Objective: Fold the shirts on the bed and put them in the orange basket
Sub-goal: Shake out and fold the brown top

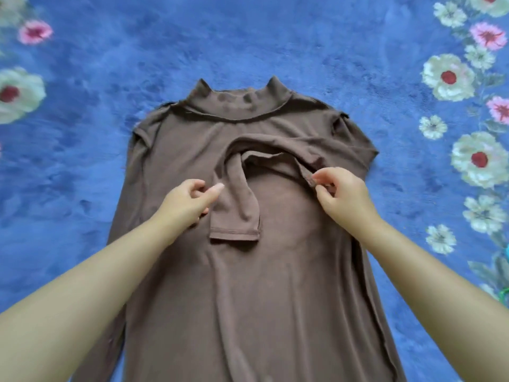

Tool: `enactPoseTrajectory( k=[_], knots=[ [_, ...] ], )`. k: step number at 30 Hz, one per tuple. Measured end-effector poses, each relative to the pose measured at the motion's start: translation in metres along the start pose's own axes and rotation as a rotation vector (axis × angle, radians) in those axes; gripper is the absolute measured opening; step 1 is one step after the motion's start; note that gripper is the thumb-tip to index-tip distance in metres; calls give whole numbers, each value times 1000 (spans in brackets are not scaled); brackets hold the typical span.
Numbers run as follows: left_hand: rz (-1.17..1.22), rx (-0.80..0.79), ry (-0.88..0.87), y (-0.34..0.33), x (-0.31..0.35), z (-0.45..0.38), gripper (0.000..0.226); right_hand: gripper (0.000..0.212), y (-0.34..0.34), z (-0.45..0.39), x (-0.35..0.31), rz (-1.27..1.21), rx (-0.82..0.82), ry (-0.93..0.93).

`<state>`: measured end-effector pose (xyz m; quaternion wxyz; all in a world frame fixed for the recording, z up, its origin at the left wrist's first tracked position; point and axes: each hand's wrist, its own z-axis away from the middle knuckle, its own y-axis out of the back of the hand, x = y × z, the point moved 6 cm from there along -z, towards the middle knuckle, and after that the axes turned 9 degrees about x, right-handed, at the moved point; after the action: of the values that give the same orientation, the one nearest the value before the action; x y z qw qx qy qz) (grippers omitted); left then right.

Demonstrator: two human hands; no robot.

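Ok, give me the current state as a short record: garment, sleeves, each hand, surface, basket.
garment: brown shirt, lying flat, collar away from the person
sleeves: both folded in across the chest, crossing; one cuff lies flat at centre
left hand: left hand over the shirt beside the folded sleeve, fingers curled, grip unclear
right hand: right hand pinches the other sleeve's cuff end
surface: blue floral bedspread
basket: not in view

Two bare forearms — no sleeves, left hand (190,198) and right hand (343,195) ungloved
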<state>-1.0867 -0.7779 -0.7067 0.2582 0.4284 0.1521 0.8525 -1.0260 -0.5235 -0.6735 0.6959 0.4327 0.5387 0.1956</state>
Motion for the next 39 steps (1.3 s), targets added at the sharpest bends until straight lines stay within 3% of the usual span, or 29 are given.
enactPoseTrajectory(
  k=[1, 3, 5, 7, 9, 11, 14, 17, 19, 21, 23, 25, 28, 30, 32, 35, 39],
  knots=[
    [-138, -16, -34, -9, 4, -1, 46, 27, -1, 4, 6, 129, 27, 98],
    [-419, -5, -125, -26, 11, -3, 24, 44, -5, 7, 20, 340, 34, 139],
    [-474, 20, -150, -34, 15, -7, 26, 46, -8, 1, 25, 447, 73, 147],
    [-132, 12, -50, -36, 14, -14, 21, 25, -8, -6, 16, 484, 159, 256],
    [333, -5, 66, -25, 18, -18, 30, 25, -6, -13, 11, 419, 169, 321],
    [402, -6, 38, -3, 21, -27, 36, 32, 0, -13, 8, 345, 157, 345],
    [-83, -6, -139, 37, 32, -45, 21, 31, 3, -3, 5, 351, -2, 500],
    [-630, 26, -221, 65, 40, -61, 30, 29, -7, 15, 18, 485, -224, 609],
    [-848, 42, -279, 69, 42, -68, 24, 30, -17, 24, 26, 569, -339, 619],
    [-1034, 116, -333, 68, 40, -68, 10, 31, -18, 24, 25, 503, -349, 630],
    [-1122, 268, -467, 60, 39, -62, 24, 34, -8, 8, 16, 386, -230, 575],
    [-1007, 394, -711, 45, 46, -49, 29, 41, 10, -18, 15, 336, -55, 466],
    [-901, 345, -957, 16, 43, -32, 41, 59, 20, -59, 31, 408, -37, 249],
    [-933, 250, -918, -5, 39, -29, 46, 56, 17, -78, 44, 475, -213, 165],
    [-969, 213, -807, -14, 37, -33, 49, 36, 14, -89, 53, 529, -339, 89],
    [-988, 249, -780, -15, 42, -44, 39, 19, 22, -102, 48, 476, -357, 27],
    [-820, 272, -693, -13, 52, -51, 26, 19, 34, -122, 37, 81, -304, -126]
  ],
)
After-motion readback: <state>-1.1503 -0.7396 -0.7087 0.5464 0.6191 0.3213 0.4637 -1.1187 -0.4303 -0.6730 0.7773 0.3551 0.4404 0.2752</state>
